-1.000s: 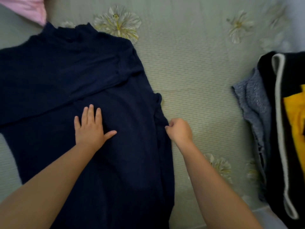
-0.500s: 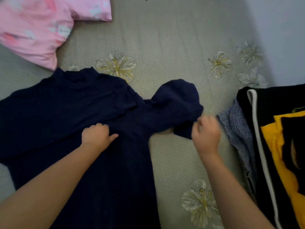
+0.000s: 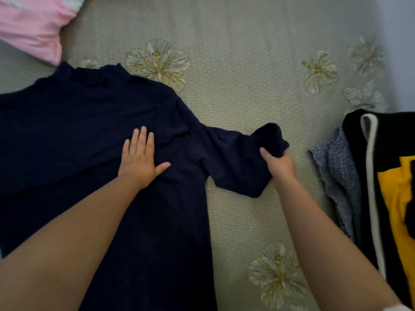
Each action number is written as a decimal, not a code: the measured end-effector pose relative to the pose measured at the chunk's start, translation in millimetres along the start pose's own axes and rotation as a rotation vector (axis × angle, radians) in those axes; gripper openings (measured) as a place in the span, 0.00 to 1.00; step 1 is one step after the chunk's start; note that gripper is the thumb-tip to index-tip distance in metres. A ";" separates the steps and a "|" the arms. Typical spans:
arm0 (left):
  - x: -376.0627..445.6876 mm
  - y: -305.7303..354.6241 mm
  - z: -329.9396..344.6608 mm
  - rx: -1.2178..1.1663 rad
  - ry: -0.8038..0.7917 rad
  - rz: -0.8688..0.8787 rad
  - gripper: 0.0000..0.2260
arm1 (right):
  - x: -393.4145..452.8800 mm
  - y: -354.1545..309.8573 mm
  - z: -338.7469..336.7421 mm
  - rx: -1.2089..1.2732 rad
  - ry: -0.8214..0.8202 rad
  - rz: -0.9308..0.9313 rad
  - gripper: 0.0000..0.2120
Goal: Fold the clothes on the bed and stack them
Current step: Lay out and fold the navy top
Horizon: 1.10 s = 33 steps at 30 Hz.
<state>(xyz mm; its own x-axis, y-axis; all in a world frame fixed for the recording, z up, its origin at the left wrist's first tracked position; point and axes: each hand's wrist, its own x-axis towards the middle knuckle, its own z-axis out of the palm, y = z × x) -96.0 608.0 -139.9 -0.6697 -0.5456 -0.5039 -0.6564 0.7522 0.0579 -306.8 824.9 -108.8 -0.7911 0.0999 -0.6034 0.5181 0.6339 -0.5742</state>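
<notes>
A navy blue garment [image 3: 78, 122] lies spread across the left half of the bed, collar at the far side. My left hand [image 3: 141, 159] presses flat on its chest with straight fingers. One sleeve [image 3: 226, 153] stretches out to the right over the bed cover. My right hand [image 3: 279, 163] grips the bunched cuff end of that sleeve. At the right edge sits a pile of clothes: a blue-grey knit [image 3: 339, 171], a black piece with a white stripe [image 3: 372, 189] and a yellow piece [image 3: 397, 203].
The bed cover [image 3: 242, 86] is pale green with printed flowers. A pink garment [image 3: 31, 28] lies at the far left corner. A pale wall [image 3: 402, 41] borders the bed at the far right.
My right hand has drawn the sleeve out from the garment's side and stretched it rightward. My left hand curled briefly and now lies flat again on the chest.
</notes>
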 end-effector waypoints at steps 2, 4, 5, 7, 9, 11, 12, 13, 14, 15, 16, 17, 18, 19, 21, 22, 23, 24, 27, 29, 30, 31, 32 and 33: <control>1.7 -0.7 2.5 0.001 0.000 -0.001 0.40 | 2.0 -11.5 2.2 0.048 0.085 0.015 0.14; 2.0 -1.2 0.0 -0.003 -0.028 0.011 0.40 | -0.8 -33.1 4.8 0.165 0.228 -0.012 0.12; 1.1 -3.3 -3.9 -0.054 -0.040 0.036 0.38 | -7.4 -50.0 8.4 0.218 0.289 -0.087 0.12; -5.7 -13.1 -16.4 -0.342 -0.009 0.093 0.33 | -35.6 -88.3 25.4 0.360 0.288 -0.332 0.12; -21.7 -31.5 -29.0 -0.655 0.195 0.050 0.27 | -83.3 -116.8 58.8 0.403 0.153 -0.626 0.15; -45.1 -61.0 -32.4 -0.794 0.450 -0.157 0.23 | -144.0 -119.0 95.8 0.251 -0.192 -0.948 0.24; -58.3 -79.1 -30.2 -0.830 0.535 -0.279 0.22 | -167.3 -107.1 111.2 0.092 -0.397 -1.107 0.27; -71.6 -97.3 -26.0 -0.851 0.587 -0.391 0.21 | -181.9 -89.9 122.9 -0.101 -0.555 -1.255 0.28; -84.7 -115.3 -20.0 -0.858 0.612 -0.491 0.20 | -190.3 -72.5 129.7 -0.269 -0.648 -1.335 0.27; -97.3 -132.4 -13.2 -0.858 0.618 -0.573 0.20 | -193.5 -57.1 132.0 -0.370 -0.676 -1.328 0.25; -108.2 -146.8 -6.9 -0.861 0.614 -0.633 0.19 | -190.8 -43.2 132.8 -0.429 -0.655 -1.298 0.22; -117.8 -158.0 -1.2 -0.869 0.604 -0.674 0.19 | -185.8 -31.5 133.3 -0.494 -0.606 -1.285 0.20; -124.7 -164.7 3.0 -0.876 0.593 -0.697 0.19 | -180.3 -21.8 133.8 -0.595 -0.544 -1.270 0.20; -128.5 -168.1 6.0 -0.874 0.588 -0.703 0.20 | -174.2 -15.3 135.4 -0.718 -0.486 -1.268 0.22; -128.6 -169.7 7.0 -0.833 0.611 -0.673 0.21 | -160.9 -9.2 140.6 -0.981 -0.398 -1.260 0.30; -125.5 -169.7 5.0 -0.807 0.619 -0.648 0.22 | -155.2 -8.5 143.8 -1.110 -0.389 -1.234 0.34; -121.0 -170.0 2.2 -0.778 0.614 -0.622 0.23 | -151.3 -9.4 146.5 -1.216 -0.384 -1.202 0.37; -115.7 -170.5 -0.5 -0.743 0.598 -0.591 0.24 | -150.1 -11.2 149.0 -1.292 -0.372 -1.186 0.37; -100.2 -173.9 -5.7 -0.626 0.527 -0.493 0.21 | -147.7 -18.9 151.8 -1.186 -0.207 -1.290 0.24; -92.0 -175.0 -7.7 -0.560 0.465 -0.416 0.19 | -141.3 -25.6 149.7 -0.899 -0.050 -1.417 0.12; -88.2 -174.4 -8.6 -0.533 0.443 -0.365 0.19 | -138.1 -32.0 147.3 -0.799 0.013 -1.474 0.12; -84.3 -172.6 -9.2 -0.506 0.428 -0.305 0.18 | -134.8 -40.4 146.4 -0.760 0.061 -1.522 0.12; -79.9 -169.3 -9.4 -0.476 0.417 -0.240 0.18 | -132.2 -51.0 147.3 -0.769 0.086 -1.545 0.13; -74.7 -164.5 -9.6 -0.445 0.409 -0.182 0.18 | -127.2 -61.2 150.3 -0.814 0.075 -1.557 0.16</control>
<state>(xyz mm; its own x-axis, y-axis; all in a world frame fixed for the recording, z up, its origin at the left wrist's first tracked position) 58.7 521.5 -103.5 -0.5546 -0.8137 -0.1742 -0.7949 0.4562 0.4001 -189.0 658.1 -80.1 -0.3715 -0.9004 0.2262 -0.9277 0.3505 -0.1285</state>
